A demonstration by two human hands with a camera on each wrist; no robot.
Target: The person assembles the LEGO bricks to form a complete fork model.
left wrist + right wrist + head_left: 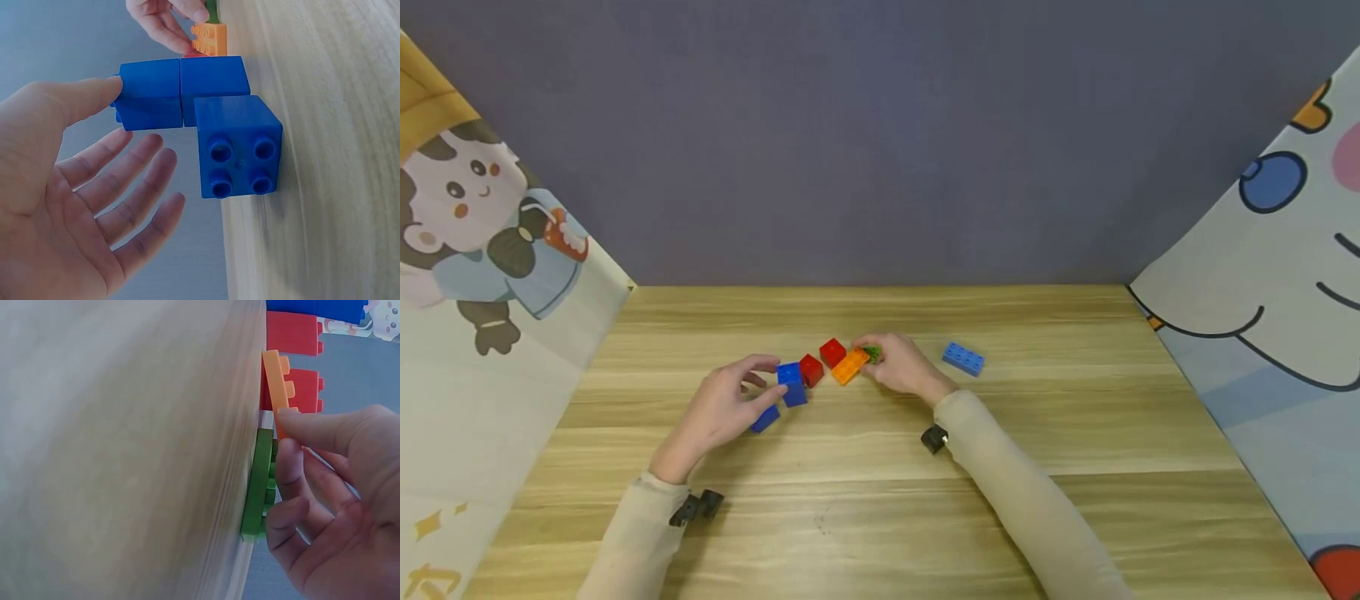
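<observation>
My right hand [901, 364] pinches an orange brick [850, 366] between thumb and fingertips. In the right wrist view this brick [275, 378] tilts beside a red block [305, 390]. A green brick [257, 487] lies on the table below the right hand's fingers, mostly covered in the head view. My left hand [724, 406] has its thumb touching the upper part of a stack of two blue blocks [792, 387]. Its other fingers are spread loosely, as the left wrist view shows. Next to that stack sits a single blue block [237, 147], partly hidden by the left hand in the head view.
Two red blocks, a nearer one [811, 371] and a farther one [832, 352], stand between the hands. A lighter blue brick [962, 358] lies right of the right hand. The wooden table [865, 517] meets a grey back wall [880, 167] and printed side panels.
</observation>
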